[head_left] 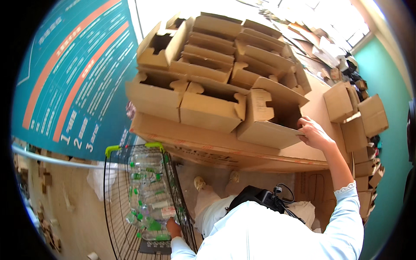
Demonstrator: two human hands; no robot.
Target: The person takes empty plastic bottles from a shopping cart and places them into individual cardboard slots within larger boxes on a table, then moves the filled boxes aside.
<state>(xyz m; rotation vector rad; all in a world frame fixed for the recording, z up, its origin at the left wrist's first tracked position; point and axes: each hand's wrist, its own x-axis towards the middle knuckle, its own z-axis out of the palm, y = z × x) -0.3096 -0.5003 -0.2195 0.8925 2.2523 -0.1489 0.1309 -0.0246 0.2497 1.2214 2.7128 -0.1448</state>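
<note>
My right hand [315, 133] is closed on the near right edge of an open-topped cardboard box [271, 133], with fingers bent over its rim. This box stands at the front right of a group of open brown boxes, and its inside looks dark. Down at the left, my left hand [174, 228] is inside a black wire shopping cart [112, 203] with green corner pieces. It is against the clear plastic bottles [149, 188] with green caps and labels that lie piled there. The left fingers are mostly hidden among the bottles.
Several open boxes [212, 104] stand in rows on a large flat cardboard carton [195, 147]. A teal printed panel [82, 86] rises at the left. Stacked boxes [362, 125] line the right wall. A black bag with a cable [260, 197] is at my waist.
</note>
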